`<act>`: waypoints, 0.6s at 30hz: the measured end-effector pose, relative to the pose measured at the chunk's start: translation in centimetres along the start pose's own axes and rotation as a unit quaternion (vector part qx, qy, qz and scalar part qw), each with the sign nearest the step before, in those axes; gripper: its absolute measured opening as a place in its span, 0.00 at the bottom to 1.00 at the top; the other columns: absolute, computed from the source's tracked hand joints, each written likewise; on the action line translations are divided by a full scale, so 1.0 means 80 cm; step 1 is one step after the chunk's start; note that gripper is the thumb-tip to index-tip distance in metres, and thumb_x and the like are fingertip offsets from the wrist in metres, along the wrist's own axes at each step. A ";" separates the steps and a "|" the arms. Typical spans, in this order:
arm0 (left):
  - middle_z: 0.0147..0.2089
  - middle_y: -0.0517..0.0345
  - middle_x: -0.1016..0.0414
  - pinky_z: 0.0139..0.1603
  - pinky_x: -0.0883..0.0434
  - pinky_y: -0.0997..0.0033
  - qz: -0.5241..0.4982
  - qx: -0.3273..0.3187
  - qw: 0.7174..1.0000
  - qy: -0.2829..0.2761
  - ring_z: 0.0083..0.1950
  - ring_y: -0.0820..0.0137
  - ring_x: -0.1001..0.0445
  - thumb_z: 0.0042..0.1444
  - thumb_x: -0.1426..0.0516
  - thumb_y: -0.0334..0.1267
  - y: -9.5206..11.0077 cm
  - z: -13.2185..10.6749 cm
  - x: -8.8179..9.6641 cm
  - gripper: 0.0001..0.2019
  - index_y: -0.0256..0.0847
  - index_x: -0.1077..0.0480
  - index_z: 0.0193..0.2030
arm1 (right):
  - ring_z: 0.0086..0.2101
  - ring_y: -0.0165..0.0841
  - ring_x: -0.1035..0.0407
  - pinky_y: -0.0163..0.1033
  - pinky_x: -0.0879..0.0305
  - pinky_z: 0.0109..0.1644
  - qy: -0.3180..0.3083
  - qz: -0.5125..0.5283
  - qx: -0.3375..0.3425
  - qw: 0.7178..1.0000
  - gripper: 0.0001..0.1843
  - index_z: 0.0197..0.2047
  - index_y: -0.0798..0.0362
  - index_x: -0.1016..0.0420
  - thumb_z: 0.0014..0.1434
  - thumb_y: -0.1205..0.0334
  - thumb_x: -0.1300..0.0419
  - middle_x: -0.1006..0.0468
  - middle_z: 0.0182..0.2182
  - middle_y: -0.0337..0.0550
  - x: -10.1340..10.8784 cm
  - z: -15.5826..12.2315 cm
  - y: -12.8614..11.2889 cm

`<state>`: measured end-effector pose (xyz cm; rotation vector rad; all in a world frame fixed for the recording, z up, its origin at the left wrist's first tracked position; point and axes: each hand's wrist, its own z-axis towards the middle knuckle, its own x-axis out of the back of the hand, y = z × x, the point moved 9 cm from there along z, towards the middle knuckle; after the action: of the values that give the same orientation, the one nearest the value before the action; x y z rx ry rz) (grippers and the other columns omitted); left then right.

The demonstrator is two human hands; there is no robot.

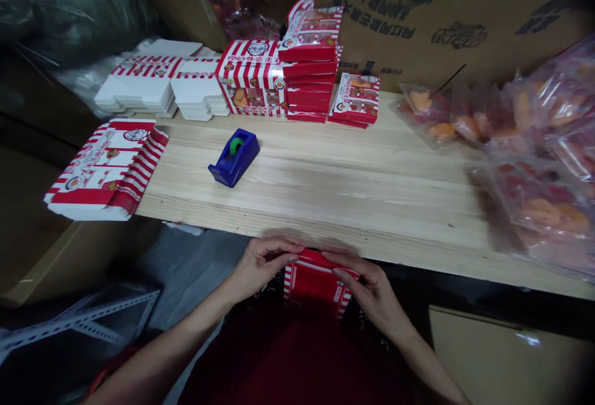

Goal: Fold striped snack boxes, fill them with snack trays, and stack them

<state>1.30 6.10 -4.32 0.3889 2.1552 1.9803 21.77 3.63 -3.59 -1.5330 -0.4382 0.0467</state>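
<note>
Both hands [260, 262] [367, 287] pinch one red striped box [313, 284].

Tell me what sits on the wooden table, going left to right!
Flat striped cartons → blue tape dispenser → tall stack of red boxes → single red box → clear bags of orange pieces.

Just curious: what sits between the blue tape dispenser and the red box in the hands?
Only bare tabletop separates dispenser and box, in the head view.
</note>
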 end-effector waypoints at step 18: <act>0.61 0.49 0.20 0.66 0.31 0.57 0.132 -0.073 0.988 0.025 0.62 0.60 0.24 0.65 0.39 0.43 0.036 0.019 0.019 0.15 0.47 0.22 0.57 | 0.53 0.46 0.20 0.53 0.20 0.55 0.064 -0.102 0.105 0.987 0.13 0.53 0.40 0.16 0.68 0.54 0.38 0.14 0.51 0.44 0.026 0.000 0.003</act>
<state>0.53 8.21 -1.55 0.6347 2.0609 2.2950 23.76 4.31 -3.31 -1.2691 -0.4701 -0.1601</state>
